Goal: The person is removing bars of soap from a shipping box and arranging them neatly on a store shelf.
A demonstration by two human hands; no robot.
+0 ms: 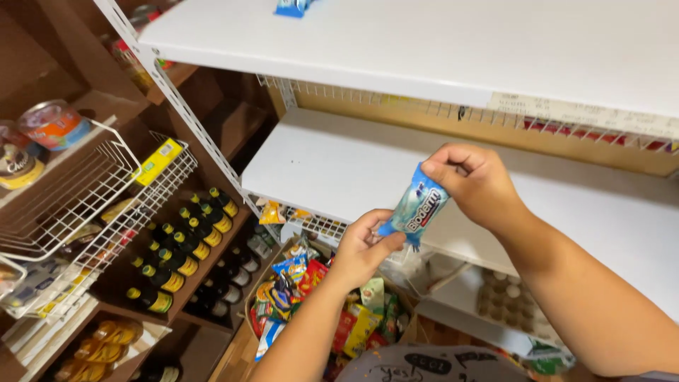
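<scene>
Both my hands hold one small blue and white snack packet [416,206] in front of the middle white shelf [332,166]. My right hand [475,180] pinches its top end. My left hand [362,246] grips its bottom end with thumb and fingers. The packet hangs tilted between them, just past the shelf's front edge. Another blue packet [291,7] lies on the top white shelf [453,49], far from my hands.
A cardboard box of colourful snack packets [311,297] sits below. At the left, dark bottles with yellow caps [185,247] fill wooden shelves beside a white wire basket [106,198] and cans [53,124]. An egg tray [511,301] lies low right.
</scene>
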